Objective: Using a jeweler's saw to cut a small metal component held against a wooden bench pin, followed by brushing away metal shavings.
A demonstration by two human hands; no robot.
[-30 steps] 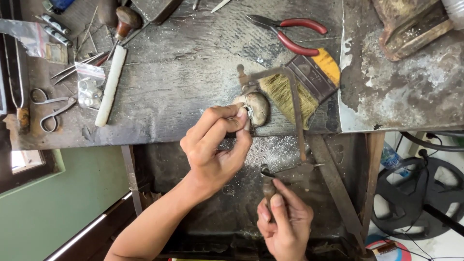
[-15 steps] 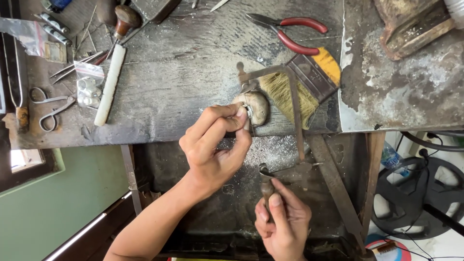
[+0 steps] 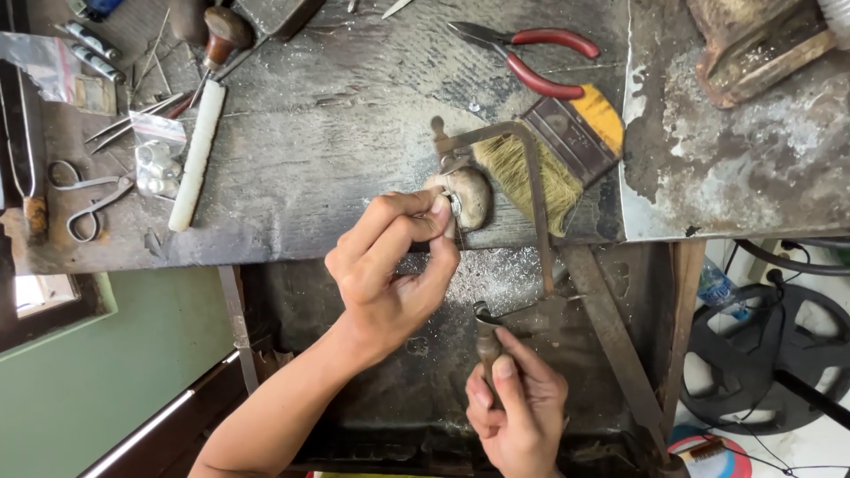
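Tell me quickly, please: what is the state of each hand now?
Left hand: closed, pinching a small metal piece against the wooden bench peg.
Right hand: closed on the handle of the saw frame.

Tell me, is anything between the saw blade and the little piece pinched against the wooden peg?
Nothing visible is. The left hand presses the small metal piece against the bench peg, and the saw frame, held by the right hand, stands right beside it. The thin blade itself is too fine to see.
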